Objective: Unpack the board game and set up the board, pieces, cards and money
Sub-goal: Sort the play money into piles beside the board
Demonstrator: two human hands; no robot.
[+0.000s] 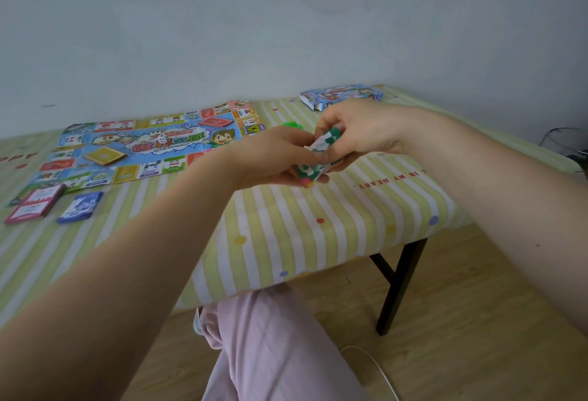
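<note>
Green-and-white money point(321, 146) sits bunched between our hands above the striped table point(286, 225); our left hand point(276, 159) curls under the wad, gripping it, and our right hand point(356, 128) pinches the top notes — fingers bent round them; the board point(143, 146) lies flat to the left, with red point(214, 121) and yellow cards point(103, 156) on it; pink point(35, 203) and blue decks point(81, 208) lie nearer us; the box point(342, 95) rests at the far edge.

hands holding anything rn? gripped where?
Both. The left hand cups a small stack of green-and-white paper money from underneath; the right hand pinches its top end. Exact finger placement is blurred.
</note>
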